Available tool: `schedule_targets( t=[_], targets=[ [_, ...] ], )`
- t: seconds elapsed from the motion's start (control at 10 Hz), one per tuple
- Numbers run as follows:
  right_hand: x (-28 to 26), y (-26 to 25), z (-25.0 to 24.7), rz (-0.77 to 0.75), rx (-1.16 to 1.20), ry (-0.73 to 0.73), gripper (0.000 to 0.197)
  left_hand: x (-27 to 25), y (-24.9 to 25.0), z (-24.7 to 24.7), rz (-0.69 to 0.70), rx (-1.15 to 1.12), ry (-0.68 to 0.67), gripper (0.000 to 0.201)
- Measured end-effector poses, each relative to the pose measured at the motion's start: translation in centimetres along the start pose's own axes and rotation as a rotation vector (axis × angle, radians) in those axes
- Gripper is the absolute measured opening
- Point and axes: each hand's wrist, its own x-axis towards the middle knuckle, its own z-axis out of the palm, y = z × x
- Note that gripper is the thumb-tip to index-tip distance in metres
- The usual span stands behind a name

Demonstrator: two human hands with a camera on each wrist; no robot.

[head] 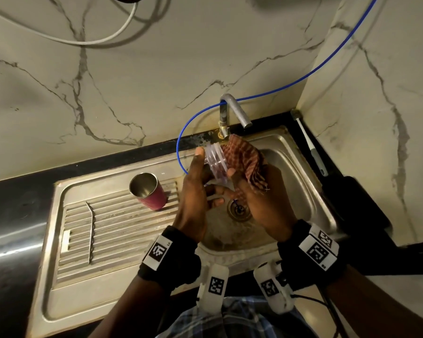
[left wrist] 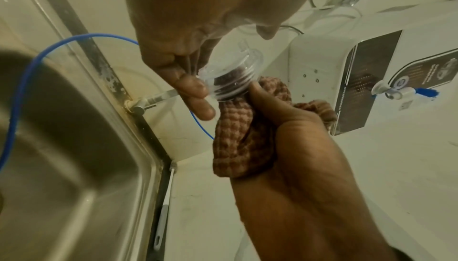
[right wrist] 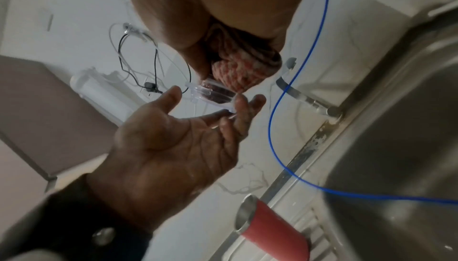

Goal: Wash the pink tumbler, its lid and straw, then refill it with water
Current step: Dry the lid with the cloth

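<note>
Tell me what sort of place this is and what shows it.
Most likely a home kitchen, at the washing-up spot. A stainless steel sink with a ribbed drainboard is set into a dark counter under a metal tap, marble-patterned wall tiles stand behind, and a wall-mounted water purifier hangs above.

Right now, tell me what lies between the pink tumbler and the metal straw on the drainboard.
Only bare ribbed drainboard, seen in the head view, separates pink tumbler from straw.

In the head view the left hand (head: 193, 191) hides much of the clear lid (head: 215, 164), the cloth (head: 244, 162) covers the lid's inside, and the right hand (head: 259, 203) hides part of the sink (head: 291, 167) drain.
</note>
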Motion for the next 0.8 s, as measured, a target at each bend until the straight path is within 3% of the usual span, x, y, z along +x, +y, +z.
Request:
schedule_targets(
  t=[0.2, 0.3, 0.4, 0.5, 0.6, 0.7, 0.8],
  targets=[
    [-0.1, -0.4, 0.8, -0.091, 0.102, -0.069, 0.033, 1.2, 0.9, 0.2, 0.120, 0.014, 0.039, 0.064],
    [0.3, -0.5, 0.5, -0.110, 0.040, -0.178, 0.034, 1.6, 1.4, 0.2, 0.162, -0.031, 0.039, 0.045],
    [0.8, -0.8, -0.6, -0.183, -0.108, -0.344, 0.024, 1.9, 1.6, -0.1, 0.136, -0.050, 0.015, 0.043],
    [2.2, -0.9, -2.5, -0.459, -0.494, -0.432, 0.027, 2.1, 1.6, -0.5, 0.054, -0.004, -0.011, 0.049],
    [3.0, -0.9, -3.0, -0.528, -0.661, -0.495, 0.032, 2.0, 1.9, -0.4, 0.013, -0.020, -0.034, 0.055],
    [1.9, -0.6, -2.8, -0.371, -0.533, -0.421, 0.032, 1.9, 1.7, -0.1, 0.064, -0.025, -0.033, 0.058],
    [0.6, -1.7, -1.7, -0.121, -0.114, -0.415, 0.029, 1.5, 0.8, 0.0, 0.207, 0.020, 0.073, 0.053]
  ],
)
